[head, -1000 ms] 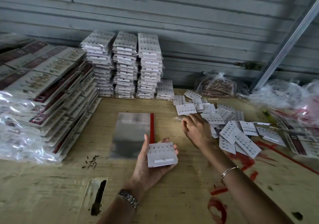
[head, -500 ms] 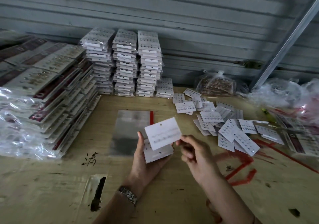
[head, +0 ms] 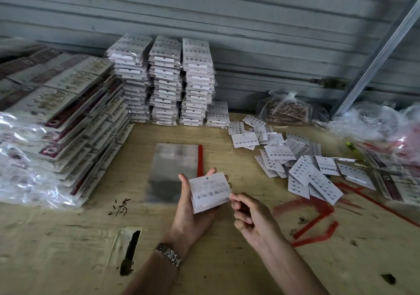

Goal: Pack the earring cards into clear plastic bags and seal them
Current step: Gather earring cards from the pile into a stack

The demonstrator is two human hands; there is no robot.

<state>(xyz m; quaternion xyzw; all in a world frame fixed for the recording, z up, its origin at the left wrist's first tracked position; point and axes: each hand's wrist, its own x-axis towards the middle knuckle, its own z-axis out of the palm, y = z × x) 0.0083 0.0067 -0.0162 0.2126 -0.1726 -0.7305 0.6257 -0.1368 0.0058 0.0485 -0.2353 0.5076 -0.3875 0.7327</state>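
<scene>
My left hand (head: 193, 213) holds a small stack of white earring cards (head: 210, 191), palm up, thumb on the left edge; the top card shows rows of studs. My right hand (head: 252, 217) sits just right of the stack, fingers curled, fingertips touching the top card's right corner. A pile of clear plastic bags with a red strip (head: 175, 169) lies flat on the table beyond my left hand. Loose earring cards (head: 302, 169) are scattered to the right.
Three tall stacks of bagged white cards (head: 166, 81) stand against the grey wall. Bagged larger cards (head: 56, 117) are piled at left. Crumpled plastic bags (head: 381, 131) and a bag of brownish items (head: 286, 110) lie at right. The wooden table (head: 68, 249) has red marks.
My right hand took a card from the loose pile, carried it over and laid it face up on the stack in my left hand. The stack sits slightly nearer to me.
</scene>
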